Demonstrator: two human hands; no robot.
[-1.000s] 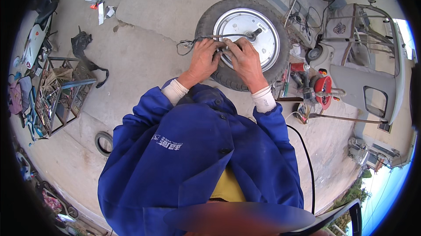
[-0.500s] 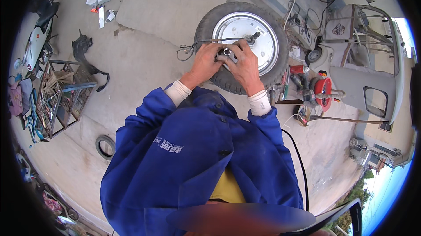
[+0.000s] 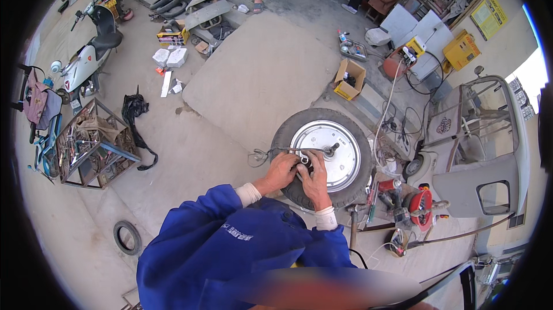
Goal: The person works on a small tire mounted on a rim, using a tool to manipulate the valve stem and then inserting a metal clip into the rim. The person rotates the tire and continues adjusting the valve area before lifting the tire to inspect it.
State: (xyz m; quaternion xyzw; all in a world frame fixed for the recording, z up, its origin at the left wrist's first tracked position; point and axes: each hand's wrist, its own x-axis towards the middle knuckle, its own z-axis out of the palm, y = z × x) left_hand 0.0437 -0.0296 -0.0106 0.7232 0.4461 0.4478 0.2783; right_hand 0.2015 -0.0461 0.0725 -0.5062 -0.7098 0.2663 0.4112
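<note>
A wheel with a black tyre (image 3: 286,130) and a silver hub (image 3: 345,157) lies flat in front of me. A dark axle end (image 3: 332,148) sticks up from the hub, and a dark cable (image 3: 286,149) runs left from it to loose wire ends. Over the tyre's near side, my left hand (image 3: 280,172) and my right hand (image 3: 315,184) meet with fingers closed around a small dark part with a shiny ring-shaped end (image 3: 305,160). The fingers cover most of that part, so its exact kind cannot be made out.
A tool rack (image 3: 98,157) and a white scooter (image 3: 83,68) stand at left. An open cardboard box (image 3: 349,80) is beyond the wheel. At right are a red bowl-like object (image 3: 421,209) and a grey three-wheeled vehicle (image 3: 478,166). Two people sit at the far side.
The view has tilted up, so the wheel and hands sit lower and more of the far yard shows. Both hands stay together around the small dark part.
</note>
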